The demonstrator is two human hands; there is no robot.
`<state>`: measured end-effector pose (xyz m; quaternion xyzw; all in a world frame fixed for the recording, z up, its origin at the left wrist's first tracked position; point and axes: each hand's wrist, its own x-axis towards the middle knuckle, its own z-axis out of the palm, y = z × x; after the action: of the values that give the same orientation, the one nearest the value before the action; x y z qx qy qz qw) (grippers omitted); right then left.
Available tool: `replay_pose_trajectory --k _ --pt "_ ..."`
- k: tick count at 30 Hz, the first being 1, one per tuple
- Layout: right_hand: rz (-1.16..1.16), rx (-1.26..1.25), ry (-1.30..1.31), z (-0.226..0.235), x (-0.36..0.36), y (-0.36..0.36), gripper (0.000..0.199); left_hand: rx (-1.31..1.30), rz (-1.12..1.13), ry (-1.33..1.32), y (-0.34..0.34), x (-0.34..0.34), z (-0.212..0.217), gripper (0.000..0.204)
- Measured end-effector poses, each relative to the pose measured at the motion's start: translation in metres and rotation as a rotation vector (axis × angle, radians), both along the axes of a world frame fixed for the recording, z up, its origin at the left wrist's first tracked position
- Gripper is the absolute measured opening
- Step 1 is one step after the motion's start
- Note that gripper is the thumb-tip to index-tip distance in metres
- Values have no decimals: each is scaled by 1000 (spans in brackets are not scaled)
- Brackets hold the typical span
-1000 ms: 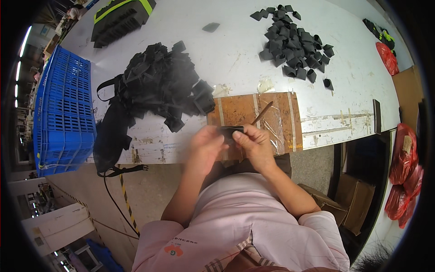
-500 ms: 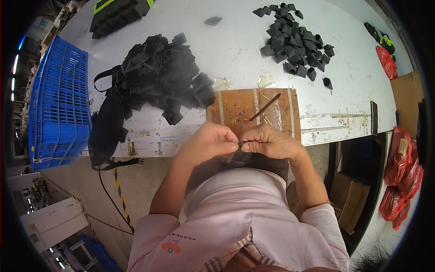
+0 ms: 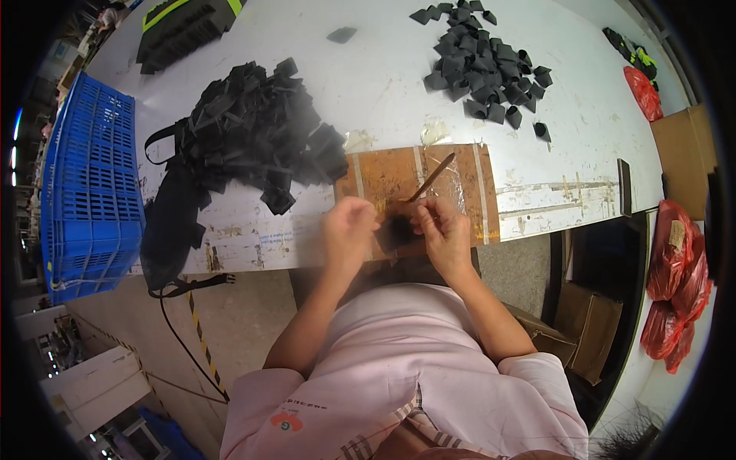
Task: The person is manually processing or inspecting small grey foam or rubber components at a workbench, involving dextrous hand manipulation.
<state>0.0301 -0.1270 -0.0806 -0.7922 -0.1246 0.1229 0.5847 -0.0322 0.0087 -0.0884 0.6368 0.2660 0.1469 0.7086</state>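
Note:
My right hand (image 3: 446, 234) is closed in a pinch at the edge of a small black fabric piece (image 3: 399, 231), which is smeared by motion over the front of a brown board (image 3: 374, 170). To the left of that piece is my left hand (image 3: 349, 230), apart from it and raised near the board's front left corner. Its fingers look curled but are blurred. A narrow, slightly curved brown stick (image 3: 435, 175) lies slantwise on the board, just beyond my right fingertips.
A large heap of flat black fabric pieces (image 3: 253, 126) lies left on the white table (image 3: 368, 84). Folded black pieces (image 3: 491, 69) are piled at far right. A blue plastic crate (image 3: 92, 192) stands left. Red bags (image 3: 675, 253) and a cardboard box (image 3: 686, 153) are right.
My hands were together at the table's front edge, working on the small black piece. Now they have parted and moved forward over the board, the piece staying by my right fingers.

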Motion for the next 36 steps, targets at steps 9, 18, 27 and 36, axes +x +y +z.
replay_pose_trajectory --k 9,18,27,36 --pt "31 -155 -178 -25 -5 -18 9 600 -157 18 -9 -17 -4 23" --pt "196 61 91 -9 -7 -20 18 678 -302 -172 -13 -12 -6 12" --pt "188 -194 -939 11 -9 -20 28 -717 -217 83 -6 -17 17 12" --pt "298 -347 -1179 15 -11 -20 19 -759 -229 193 -5 -12 17 7"
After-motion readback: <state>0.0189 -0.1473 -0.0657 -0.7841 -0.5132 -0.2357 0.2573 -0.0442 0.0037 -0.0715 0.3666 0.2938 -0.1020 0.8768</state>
